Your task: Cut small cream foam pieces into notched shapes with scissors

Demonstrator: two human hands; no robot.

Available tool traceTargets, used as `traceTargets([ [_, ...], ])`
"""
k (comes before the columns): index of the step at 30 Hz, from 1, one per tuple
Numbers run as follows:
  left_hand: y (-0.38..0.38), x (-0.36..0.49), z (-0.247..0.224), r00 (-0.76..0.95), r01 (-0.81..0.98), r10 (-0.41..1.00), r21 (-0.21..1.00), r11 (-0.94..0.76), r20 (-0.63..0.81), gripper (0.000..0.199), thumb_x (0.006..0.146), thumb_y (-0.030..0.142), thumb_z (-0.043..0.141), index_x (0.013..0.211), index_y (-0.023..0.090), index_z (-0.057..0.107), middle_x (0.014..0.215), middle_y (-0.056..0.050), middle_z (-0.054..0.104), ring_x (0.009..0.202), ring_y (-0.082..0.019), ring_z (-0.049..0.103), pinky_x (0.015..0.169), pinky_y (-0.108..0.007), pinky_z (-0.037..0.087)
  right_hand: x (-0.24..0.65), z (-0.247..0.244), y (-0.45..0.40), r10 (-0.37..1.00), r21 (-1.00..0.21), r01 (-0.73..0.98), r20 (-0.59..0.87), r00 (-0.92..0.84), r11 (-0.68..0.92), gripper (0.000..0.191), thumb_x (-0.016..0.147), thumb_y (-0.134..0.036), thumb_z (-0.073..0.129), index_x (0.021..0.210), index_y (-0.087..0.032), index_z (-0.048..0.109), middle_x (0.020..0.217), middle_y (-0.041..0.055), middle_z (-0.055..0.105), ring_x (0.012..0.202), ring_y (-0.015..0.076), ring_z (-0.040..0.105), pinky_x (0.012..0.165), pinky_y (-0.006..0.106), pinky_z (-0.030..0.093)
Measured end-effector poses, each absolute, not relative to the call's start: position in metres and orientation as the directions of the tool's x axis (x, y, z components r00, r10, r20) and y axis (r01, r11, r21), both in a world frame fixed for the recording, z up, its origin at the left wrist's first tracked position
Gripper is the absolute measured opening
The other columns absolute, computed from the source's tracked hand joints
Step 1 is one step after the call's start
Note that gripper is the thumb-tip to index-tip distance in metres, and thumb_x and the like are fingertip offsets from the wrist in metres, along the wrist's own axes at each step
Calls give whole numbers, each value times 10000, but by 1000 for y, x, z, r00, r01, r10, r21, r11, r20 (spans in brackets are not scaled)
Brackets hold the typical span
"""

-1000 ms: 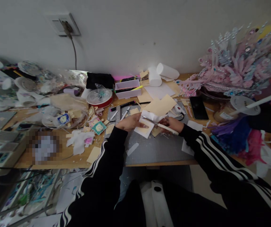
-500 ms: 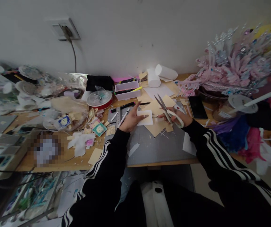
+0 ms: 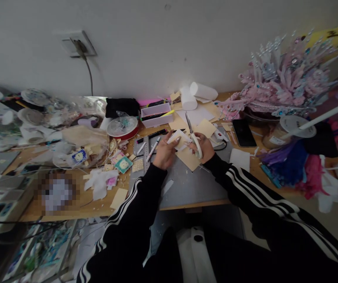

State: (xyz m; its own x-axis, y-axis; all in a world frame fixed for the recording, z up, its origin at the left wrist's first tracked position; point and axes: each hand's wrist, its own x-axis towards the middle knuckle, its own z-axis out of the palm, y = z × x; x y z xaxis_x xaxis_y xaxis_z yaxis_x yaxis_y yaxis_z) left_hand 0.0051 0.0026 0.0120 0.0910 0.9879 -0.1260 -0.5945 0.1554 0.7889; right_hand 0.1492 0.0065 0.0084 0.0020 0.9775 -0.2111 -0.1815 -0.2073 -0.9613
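My left hand [image 3: 165, 152] is closed on a small white and cream sheet of paper [image 3: 183, 138], its thumb lying over the paper. Close by on the right, my right hand [image 3: 203, 148] grips a pair of scissors [image 3: 197, 144] by the white handles. The blades point away from me, toward the wall, and look nearly closed. The scissors are right beside the paper's right edge; whether they touch it I cannot tell. Beneath both hands lie cream card pieces [image 3: 190, 160] on a grey cutting mat [image 3: 192, 188].
Left of my hands are a ruler [image 3: 146, 151], a white pen [image 3: 153, 149] and a ribbon spool [image 3: 123, 126]. A lilac box [image 3: 156, 114] and white rolls [image 3: 204, 91] stand near the wall. At right are a phone [image 3: 243, 133], a tub [image 3: 283, 133] and pink jewelled headpieces [image 3: 286, 86].
My left hand, flat on the paper before, has picked it up and tilted it. The scissors have moved left toward it, turned more upright, and their blades have come together.
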Motion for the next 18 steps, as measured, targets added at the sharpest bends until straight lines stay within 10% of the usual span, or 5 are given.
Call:
traceTargets([
  [18, -3, 13, 7, 122, -469, 981, 862, 192, -152, 602, 600, 257, 847, 1149, 116, 645, 1033, -98, 751, 932, -236, 702, 801, -302, 542, 154, 3, 6, 979, -975, -109, -199, 41, -193, 692, 489, -427, 846, 966, -265, 371, 664, -82, 545, 490, 113, 549, 395, 223, 448],
])
